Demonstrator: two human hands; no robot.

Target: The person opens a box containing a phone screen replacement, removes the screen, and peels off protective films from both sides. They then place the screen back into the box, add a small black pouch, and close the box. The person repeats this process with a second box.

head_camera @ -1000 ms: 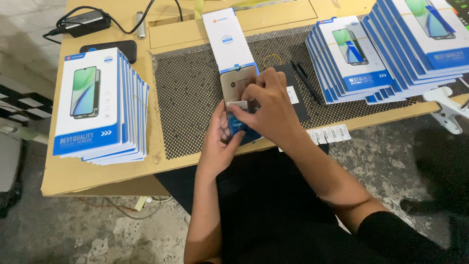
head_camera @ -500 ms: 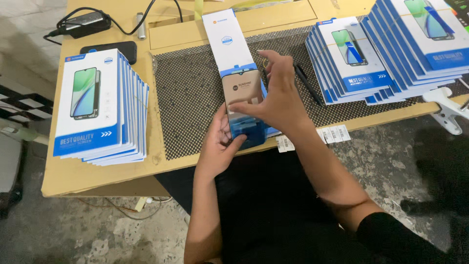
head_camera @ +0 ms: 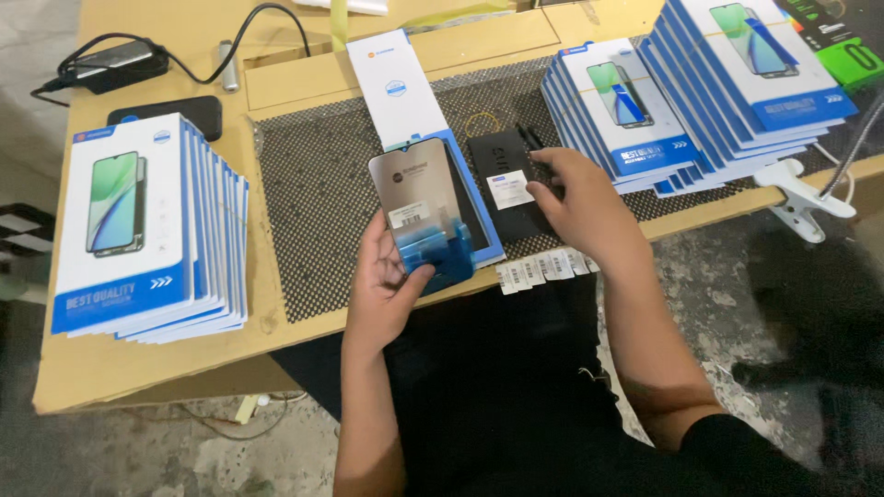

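Note:
My left hand (head_camera: pixel 385 276) holds a phone screen panel (head_camera: pixel 419 191) by its lower end, tilted up over an open white and blue box (head_camera: pixel 405 101). The panel carries a small white sticker and a blue film tab near my thumb. My right hand (head_camera: pixel 578 198) rests to the right on a flat black pouch (head_camera: pixel 506 184) with a white label, its fingers touching a black pen (head_camera: pixel 531 140). A strip of small white barcode stickers (head_camera: pixel 543 269) lies at the table's front edge just below that hand.
A black mesh mat (head_camera: pixel 322 193) covers the wooden table (head_camera: pixel 138 359). One stack of white and blue screen boxes (head_camera: pixel 138 230) stands at left, with more stacks (head_camera: pixel 700 83) at right. A white clamp (head_camera: pixel 801 198) grips the right edge. A black charger with cable (head_camera: pixel 115 63) lies far left.
My right hand left the screen panel and moved right onto the black pouch and pen. A white sticker now sits on the panel. The view shifted slightly.

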